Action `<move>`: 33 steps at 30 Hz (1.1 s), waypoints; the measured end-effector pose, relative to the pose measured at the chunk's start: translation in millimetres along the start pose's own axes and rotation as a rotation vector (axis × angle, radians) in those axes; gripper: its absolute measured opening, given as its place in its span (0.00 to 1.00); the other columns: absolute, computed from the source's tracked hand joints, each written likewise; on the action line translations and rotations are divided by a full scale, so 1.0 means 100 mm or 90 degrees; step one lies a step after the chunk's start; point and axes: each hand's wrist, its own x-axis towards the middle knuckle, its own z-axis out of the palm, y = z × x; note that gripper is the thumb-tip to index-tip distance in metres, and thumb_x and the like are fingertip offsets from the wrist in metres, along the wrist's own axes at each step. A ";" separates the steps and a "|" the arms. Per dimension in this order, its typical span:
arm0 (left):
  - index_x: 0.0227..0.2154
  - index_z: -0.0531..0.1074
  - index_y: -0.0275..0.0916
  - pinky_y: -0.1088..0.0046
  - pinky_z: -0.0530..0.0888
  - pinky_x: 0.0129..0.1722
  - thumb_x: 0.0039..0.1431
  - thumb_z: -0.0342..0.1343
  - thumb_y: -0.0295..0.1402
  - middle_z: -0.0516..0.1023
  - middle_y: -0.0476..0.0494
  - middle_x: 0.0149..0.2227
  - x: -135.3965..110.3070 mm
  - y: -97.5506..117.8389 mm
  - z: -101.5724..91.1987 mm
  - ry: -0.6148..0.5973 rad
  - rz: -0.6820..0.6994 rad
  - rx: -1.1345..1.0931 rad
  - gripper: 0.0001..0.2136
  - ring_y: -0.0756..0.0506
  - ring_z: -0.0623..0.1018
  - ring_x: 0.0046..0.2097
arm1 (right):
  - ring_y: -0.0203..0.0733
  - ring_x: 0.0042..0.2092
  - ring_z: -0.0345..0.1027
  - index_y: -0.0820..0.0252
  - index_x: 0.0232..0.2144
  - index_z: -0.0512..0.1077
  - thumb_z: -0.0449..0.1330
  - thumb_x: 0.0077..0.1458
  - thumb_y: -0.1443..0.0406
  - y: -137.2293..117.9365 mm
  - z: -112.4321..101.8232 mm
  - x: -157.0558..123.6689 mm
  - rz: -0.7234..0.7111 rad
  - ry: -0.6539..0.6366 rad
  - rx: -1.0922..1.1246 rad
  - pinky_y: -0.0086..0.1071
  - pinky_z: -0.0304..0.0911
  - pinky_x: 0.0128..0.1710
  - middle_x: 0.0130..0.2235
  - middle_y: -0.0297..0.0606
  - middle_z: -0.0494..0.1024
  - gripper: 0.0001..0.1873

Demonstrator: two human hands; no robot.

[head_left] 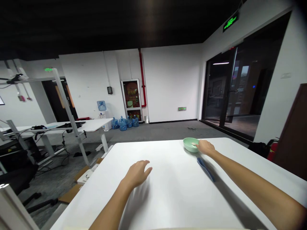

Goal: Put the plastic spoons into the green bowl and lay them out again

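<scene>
1. At about 1 o'clock on the counter (168, 204), green bowl (188, 144) sits with right hand (205, 147) against its far-right side, fingertips (198, 145) at the rim. Right hand is much nearer than left.
2. Blue utensil (205, 169) lies flat just below right hand, long axis slanting down toward 4 o'clock.
3. Left hand (137, 174), around 11 o'clock, is released, fingers spread over the counter; blurred, contact unclear.
4. Cannot tell if right hand is gripping the rim. Pale bit (193, 143) in bowl is too small to identify; fingers hide part of it.
</scene>
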 end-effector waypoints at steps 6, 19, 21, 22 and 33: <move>0.57 0.68 0.44 0.61 0.67 0.55 0.64 0.42 0.50 0.73 0.42 0.58 0.03 -0.04 0.03 0.010 0.003 -0.008 0.25 0.38 0.71 0.59 | 0.54 0.48 0.73 0.65 0.46 0.75 0.55 0.57 0.53 -0.04 0.14 0.13 0.008 -0.022 -0.001 0.38 0.64 0.43 0.47 0.57 0.76 0.24; 0.57 0.68 0.43 0.60 0.67 0.55 0.64 0.42 0.49 0.73 0.42 0.58 0.02 -0.03 0.00 0.000 -0.006 0.000 0.25 0.38 0.70 0.59 | 0.56 0.49 0.71 0.65 0.45 0.75 0.44 0.62 0.48 -0.07 0.09 0.00 -0.005 -0.051 -0.010 0.41 0.63 0.43 0.49 0.56 0.76 0.30; 0.57 0.68 0.43 0.61 0.67 0.55 0.64 0.42 0.49 0.73 0.42 0.58 0.02 -0.02 0.00 -0.001 -0.009 0.001 0.24 0.38 0.70 0.59 | 0.56 0.49 0.71 0.64 0.44 0.75 0.43 0.62 0.48 -0.05 0.00 -0.12 -0.019 -0.036 -0.008 0.41 0.63 0.43 0.48 0.55 0.76 0.31; 0.57 0.68 0.43 0.61 0.67 0.55 0.64 0.42 0.49 0.73 0.41 0.58 0.01 -0.02 0.01 0.000 -0.009 0.000 0.25 0.38 0.70 0.59 | 0.56 0.49 0.71 0.64 0.44 0.75 0.43 0.62 0.48 -0.04 -0.06 -0.19 -0.026 -0.028 -0.007 0.42 0.63 0.43 0.48 0.55 0.76 0.31; 0.56 0.68 0.42 0.61 0.68 0.55 0.64 0.42 0.49 0.73 0.40 0.58 -0.04 -0.03 0.02 0.022 0.018 0.009 0.25 0.38 0.71 0.59 | 0.56 0.55 0.66 0.61 0.57 0.66 0.43 0.61 0.44 0.27 -0.47 -1.06 -0.103 0.037 0.033 0.41 0.60 0.48 0.55 0.53 0.72 0.35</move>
